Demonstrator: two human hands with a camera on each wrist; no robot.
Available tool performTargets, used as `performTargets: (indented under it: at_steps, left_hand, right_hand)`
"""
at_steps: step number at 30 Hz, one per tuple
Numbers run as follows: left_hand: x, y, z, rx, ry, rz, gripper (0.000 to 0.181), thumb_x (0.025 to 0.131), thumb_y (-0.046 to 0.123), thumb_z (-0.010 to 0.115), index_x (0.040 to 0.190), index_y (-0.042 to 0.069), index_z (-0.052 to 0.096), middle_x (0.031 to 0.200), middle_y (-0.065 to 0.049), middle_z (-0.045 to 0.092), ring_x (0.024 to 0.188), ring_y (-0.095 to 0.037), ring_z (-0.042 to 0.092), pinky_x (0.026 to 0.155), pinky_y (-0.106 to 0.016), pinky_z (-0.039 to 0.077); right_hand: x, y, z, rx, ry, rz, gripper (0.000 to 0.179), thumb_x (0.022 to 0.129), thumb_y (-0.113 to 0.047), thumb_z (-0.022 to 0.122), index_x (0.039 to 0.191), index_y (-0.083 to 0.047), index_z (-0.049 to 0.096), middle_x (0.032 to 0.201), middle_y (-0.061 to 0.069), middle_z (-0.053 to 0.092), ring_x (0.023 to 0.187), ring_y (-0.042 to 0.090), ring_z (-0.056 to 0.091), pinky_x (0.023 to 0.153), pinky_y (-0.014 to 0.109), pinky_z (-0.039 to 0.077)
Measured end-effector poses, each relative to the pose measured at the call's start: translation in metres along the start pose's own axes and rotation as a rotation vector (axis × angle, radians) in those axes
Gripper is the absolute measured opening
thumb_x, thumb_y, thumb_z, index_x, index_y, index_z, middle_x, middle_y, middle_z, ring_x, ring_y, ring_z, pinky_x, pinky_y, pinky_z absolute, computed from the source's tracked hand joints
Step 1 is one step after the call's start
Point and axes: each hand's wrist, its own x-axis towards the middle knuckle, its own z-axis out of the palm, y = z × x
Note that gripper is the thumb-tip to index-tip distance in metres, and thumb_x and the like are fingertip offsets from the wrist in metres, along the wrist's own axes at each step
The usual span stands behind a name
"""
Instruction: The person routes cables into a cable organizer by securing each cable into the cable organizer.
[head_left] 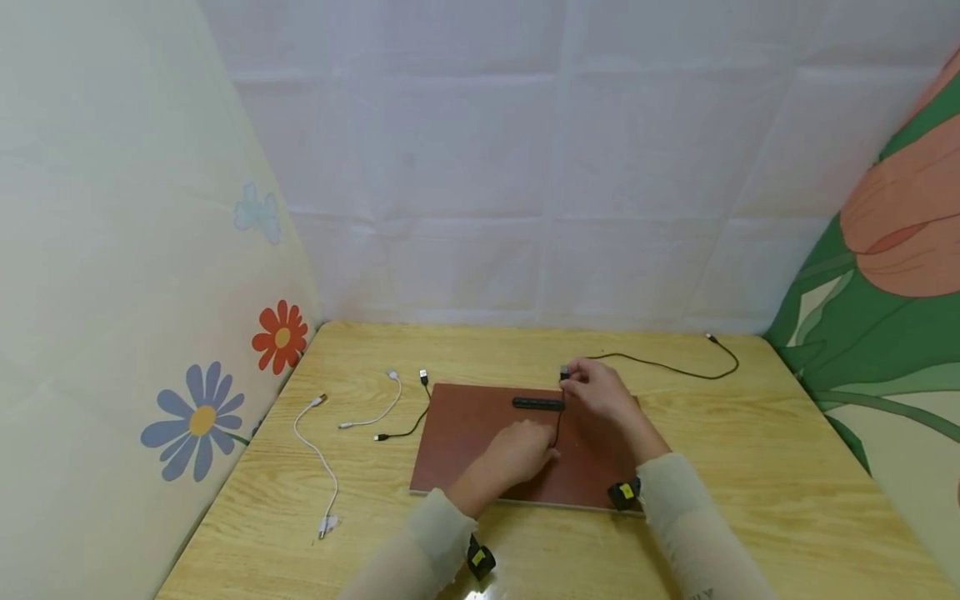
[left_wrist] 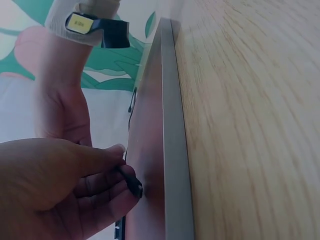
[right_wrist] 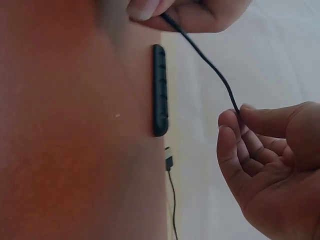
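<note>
My left hand [head_left: 519, 450] pinches a thin black cable [right_wrist: 207, 60] above a reddish-brown board; its small black connector [left_wrist: 134, 186] lies against my fingers in the left wrist view. Farther along, my right hand [head_left: 602, 390] pinches the same cable between thumb and fingertip. The stretch between the hands bends slightly. A dark plug [head_left: 565, 373] shows beside the right fingertips in the head view; I cannot tell whether it is held. On the board [head_left: 457, 433], near its back edge, lies a black notched cable holder [head_left: 537, 404].
Left of the board lie a short black USB cable [head_left: 408, 432] and two white cables, one shorter [head_left: 388, 408] and one longer [head_left: 324, 462]. A long black cable [head_left: 667, 367] curves across the back right of the wooden table [head_left: 750, 467]. Cloth walls [head_left: 465, 167] stand around the table.
</note>
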Motion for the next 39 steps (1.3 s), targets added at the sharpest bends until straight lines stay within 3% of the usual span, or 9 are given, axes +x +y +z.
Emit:
performTargets:
  at_steps: [7,17,24,32,39]
  left_hand:
    - [0.002,0.002,0.005,0.02,-0.029,0.02,0.029,0.098,0.037,0.067,0.077,0.017,0.06,0.071,0.004,0.062,0.068,-0.014,0.065,0.06,-0.029,0.05]
    - [0.003,0.004,0.006,-0.058,-0.108,0.021,0.024,0.104,0.031,0.059,0.084,0.019,0.065,0.075,0.004,0.063,0.066,-0.008,0.056,0.061,-0.026,0.045]
    - [0.006,0.004,0.01,0.011,-0.134,0.003,0.022,0.104,0.031,0.057,0.094,0.021,0.074,0.095,0.003,0.074,0.084,-0.012,0.068,0.074,-0.03,0.055]
    - [0.01,0.006,0.011,0.037,-0.174,-0.013,0.024,0.105,0.032,0.054,0.109,0.022,0.076,0.107,0.002,0.074,0.088,-0.013,0.069,0.077,-0.031,0.056]
    - [0.014,0.006,0.01,0.051,-0.221,-0.019,0.024,0.106,0.028,0.052,0.107,0.02,0.074,0.102,-0.001,0.073,0.082,-0.013,0.065,0.073,-0.031,0.054]
  right_hand:
    - [0.006,0.012,0.009,-0.096,0.011,-0.01,0.014,0.098,-0.014,0.066,0.106,-0.002,0.063,0.093,0.01,0.065,0.082,0.023,0.057,0.072,0.037,0.047]
    - [0.01,0.021,0.017,-0.09,-0.023,0.016,0.017,0.098,-0.011,0.066,0.11,0.001,0.064,0.094,0.01,0.068,0.078,0.021,0.061,0.069,0.035,0.049]
    - [0.012,0.026,0.023,-0.145,-0.026,0.015,0.018,0.097,-0.014,0.068,0.109,-0.001,0.066,0.098,0.011,0.069,0.087,0.025,0.062,0.076,0.042,0.05]
    - [0.017,0.028,0.024,-0.163,-0.048,0.005,0.02,0.097,-0.012,0.068,0.11,0.003,0.066,0.101,0.016,0.068,0.091,0.03,0.063,0.08,0.047,0.051]
    - [0.022,0.028,0.024,-0.177,-0.072,0.027,0.017,0.097,-0.014,0.068,0.105,0.001,0.066,0.099,0.014,0.067,0.087,0.027,0.06,0.077,0.042,0.05]
